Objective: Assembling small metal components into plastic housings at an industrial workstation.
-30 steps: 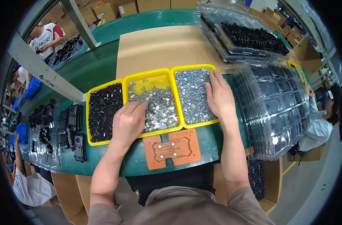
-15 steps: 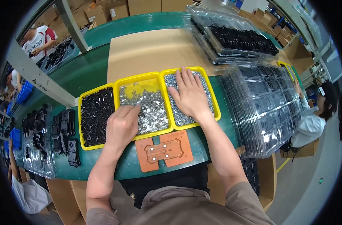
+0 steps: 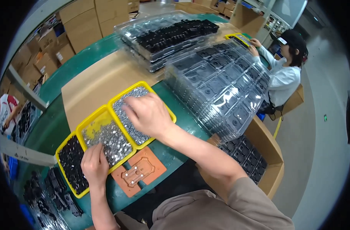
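Note:
My left hand (image 3: 94,165) is closed in a pinch at the near edge of the middle yellow bin (image 3: 93,122), which holds small shiny flat metal pieces (image 3: 115,143). What its fingertips hold, if anything, is hidden. Above the right yellow bin (image 3: 168,109), full of small grey metal parts (image 3: 138,92), my right hand (image 3: 150,115) is bent, its fingers blurred and partly hidden. A third yellow bin holds short black pieces (image 3: 72,163). In front of the bins lies an orange fixture block (image 3: 154,163) with a shaped recess and several small bright round pieces in it.
Clear plastic trays with black parts (image 3: 225,84) are stacked at the right; more trays (image 3: 171,38) stand behind. An open carton (image 3: 272,165) sits below the table edge. Black housings (image 3: 56,184) lie at left. A co-worker (image 3: 286,69) is at the far right, another person at far left.
The view has turned to the right. My right hand, flat on the grey metal parts before, is now raised and bent. The left hand stays pinched by the middle bin.

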A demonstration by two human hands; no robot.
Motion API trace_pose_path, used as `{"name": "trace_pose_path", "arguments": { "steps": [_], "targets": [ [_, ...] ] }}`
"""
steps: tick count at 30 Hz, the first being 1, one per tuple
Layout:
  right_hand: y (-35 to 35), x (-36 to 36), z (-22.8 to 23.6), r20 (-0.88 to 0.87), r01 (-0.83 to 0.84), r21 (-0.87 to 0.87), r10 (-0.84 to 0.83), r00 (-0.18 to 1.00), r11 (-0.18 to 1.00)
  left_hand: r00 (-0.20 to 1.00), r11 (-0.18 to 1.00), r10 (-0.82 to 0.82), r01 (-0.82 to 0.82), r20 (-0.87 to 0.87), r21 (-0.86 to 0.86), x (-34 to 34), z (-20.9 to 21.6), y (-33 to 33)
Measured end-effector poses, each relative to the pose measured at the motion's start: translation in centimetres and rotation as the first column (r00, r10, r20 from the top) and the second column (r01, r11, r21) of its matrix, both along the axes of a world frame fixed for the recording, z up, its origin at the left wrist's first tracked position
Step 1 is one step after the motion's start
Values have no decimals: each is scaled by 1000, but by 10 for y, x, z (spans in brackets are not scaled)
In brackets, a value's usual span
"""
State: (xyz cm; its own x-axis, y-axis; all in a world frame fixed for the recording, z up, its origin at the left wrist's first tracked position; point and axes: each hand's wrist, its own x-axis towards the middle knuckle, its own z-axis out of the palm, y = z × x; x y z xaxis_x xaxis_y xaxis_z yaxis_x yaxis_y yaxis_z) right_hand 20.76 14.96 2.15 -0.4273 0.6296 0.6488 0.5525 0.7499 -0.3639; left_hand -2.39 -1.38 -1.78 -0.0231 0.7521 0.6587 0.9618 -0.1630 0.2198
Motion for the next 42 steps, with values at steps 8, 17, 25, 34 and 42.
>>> {"name": "trace_pose_path", "arguments": {
  "steps": [8, 17, 25, 34, 42],
  "targets": [
    [61, 173, 125, 280, 386, 33, -379, 882, 922, 1000, 999, -11, 12, -6, 32, 2, 9, -7],
    [163, 252, 94, 718, 640, -29, -429, 548, 768, 999, 999, -20, 19, 26, 34, 5, 4, -8],
    [174, 273, 90, 648, 598, -105, -402, 647, 794, 999, 999, -14, 12, 43, 42, 5, 10, -4],
    [160, 253, 111, 685, 585, 81, -472, 555, 807, 1000, 1000, -10, 10, 20, 27, 2, 9, -7],
    [66, 268, 130, 5, 400, 338, -427, 904, 852, 985, 990, -88, 70, 150, 122, 13, 11, 5]
  ]
}}
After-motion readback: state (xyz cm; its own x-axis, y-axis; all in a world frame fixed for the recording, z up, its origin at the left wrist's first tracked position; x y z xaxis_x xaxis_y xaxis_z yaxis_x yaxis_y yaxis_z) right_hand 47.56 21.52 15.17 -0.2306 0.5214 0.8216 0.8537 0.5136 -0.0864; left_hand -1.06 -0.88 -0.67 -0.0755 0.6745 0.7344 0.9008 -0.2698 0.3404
